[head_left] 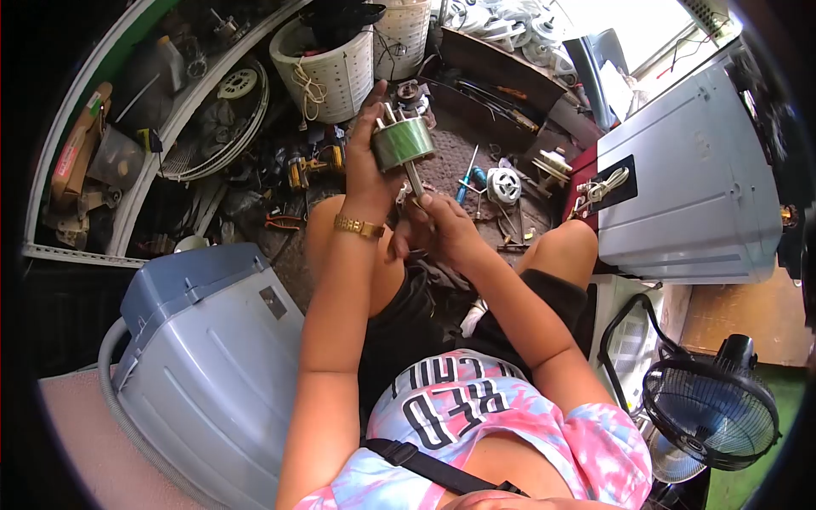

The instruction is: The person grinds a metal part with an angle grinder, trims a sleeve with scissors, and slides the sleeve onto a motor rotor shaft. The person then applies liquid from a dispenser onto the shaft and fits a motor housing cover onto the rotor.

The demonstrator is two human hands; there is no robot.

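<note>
A green cylindrical part (pixel 405 143) with a metal shaft and several pale posts is held up in front of the knees. My left hand (pixel 367 166), with a gold watch on the wrist, is wrapped round the left side of this part. Below it, my right hand (pixel 438 225) has its thumb and fingers closed at the lower end of the shaft. The shaft points down toward my right fingertips. Some of my right fingers are shaded and partly hidden.
On the floor lie a blue screwdriver (pixel 467 175), a white round motor part (pixel 503 185), a yellow drill (pixel 313 167) and orange-handled pliers (pixel 283 222). Grey casings stand left (pixel 212 340) and right (pixel 693 178). A black fan (pixel 711 412) is at lower right.
</note>
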